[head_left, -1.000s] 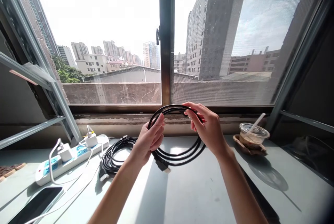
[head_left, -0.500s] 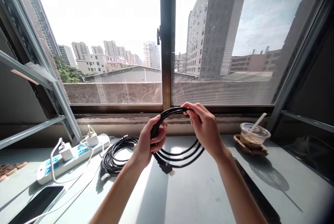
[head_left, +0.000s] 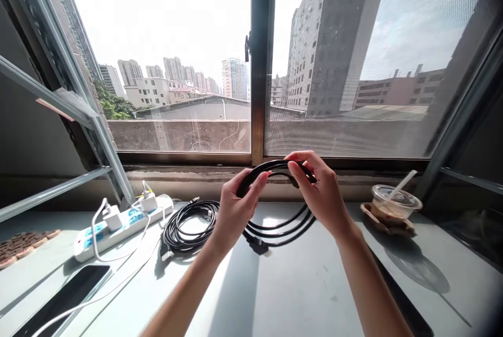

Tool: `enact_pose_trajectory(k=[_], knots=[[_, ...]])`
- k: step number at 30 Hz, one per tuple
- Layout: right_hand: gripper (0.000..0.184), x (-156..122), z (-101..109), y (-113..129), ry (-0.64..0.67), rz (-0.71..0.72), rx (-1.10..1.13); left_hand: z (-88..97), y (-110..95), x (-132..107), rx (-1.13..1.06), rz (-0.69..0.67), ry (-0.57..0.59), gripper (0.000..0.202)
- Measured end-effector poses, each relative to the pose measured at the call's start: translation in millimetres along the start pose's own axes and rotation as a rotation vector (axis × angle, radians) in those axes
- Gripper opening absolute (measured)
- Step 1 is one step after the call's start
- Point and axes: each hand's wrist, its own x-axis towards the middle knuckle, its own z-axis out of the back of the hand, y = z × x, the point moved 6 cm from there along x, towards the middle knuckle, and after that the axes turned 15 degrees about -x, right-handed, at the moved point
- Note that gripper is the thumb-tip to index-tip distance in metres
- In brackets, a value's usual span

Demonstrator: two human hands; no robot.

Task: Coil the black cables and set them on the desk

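A black cable (head_left: 264,168), wound into a loop of several turns, is held up above the table between my two hands. My left hand (head_left: 237,210) is closed on the left side of the loop, thumb lying along the turns. At the upper right, my right hand (head_left: 323,190) pinches the bundle between thumb and fingers. A black plug (head_left: 258,246) with a pale tip hangs at the loop's lower left, below my left hand. Beside my left forearm lies another coil of black cable (head_left: 181,245) with plugs on its ends.
A white power strip (head_left: 121,231) with chargers and white cords stands at the left. Nearer is a phone (head_left: 66,300). To the right, a lidded drink cup (head_left: 393,206) with a straw sits on a brown coaster (head_left: 408,228). A dark flat object (head_left: 403,295) lies beneath my right forearm. Behind is a window.
My left hand has shifted its grip, its thumb now stretched along the top of the loop. A dark part of the cable now shows inside the loop near my right hand. The view has shifted slightly.
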Motion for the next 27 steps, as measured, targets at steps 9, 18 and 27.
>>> enact_pose_trajectory(k=[9,18,27], knots=[[0.035,-4.4,-12.7,-9.0,0.218,-0.039,-0.041,8.7,-25.5,-7.7,0.291,-0.293,-0.116,0.022],[0.027,-6.2,-3.7,6.2,0.28,0.003,0.023,22.9,-50.1,-14.6,0.326,-0.524,-0.227,0.014],[0.03,-20.1,-7.3,23.3,0.607,-0.113,0.425,26.8,-43.6,-17.7,0.147,-0.458,-0.146,0.032]])
